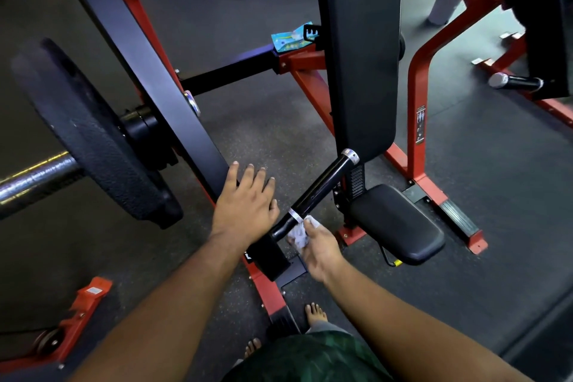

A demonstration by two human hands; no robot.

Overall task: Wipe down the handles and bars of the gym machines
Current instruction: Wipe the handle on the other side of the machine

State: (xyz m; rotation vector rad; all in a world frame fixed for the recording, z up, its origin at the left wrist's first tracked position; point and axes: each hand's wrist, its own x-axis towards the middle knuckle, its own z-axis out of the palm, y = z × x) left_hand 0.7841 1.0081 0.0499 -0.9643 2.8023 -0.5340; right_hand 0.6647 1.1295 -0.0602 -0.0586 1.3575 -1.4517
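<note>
A black machine handle (322, 184) with silver end rings slants across the middle of the head view. My right hand (321, 250) holds a crumpled white wipe (298, 234) against the handle's lower end, just below the lower silver ring. My left hand (248, 205) lies flat with straight fingers on the black lever arm (145, 71) right beside the handle's base. A second black handle (516, 82) with a silver cap sticks out at the right.
A weight plate (86, 130) on a steel bar (34, 180) stands at the left. The black back pad (362, 49) and seat pad (397, 223) sit right of the handle. A teal wipe packet (293, 37) rests on the red frame. My bare feet (314, 313) stand on rubber floor.
</note>
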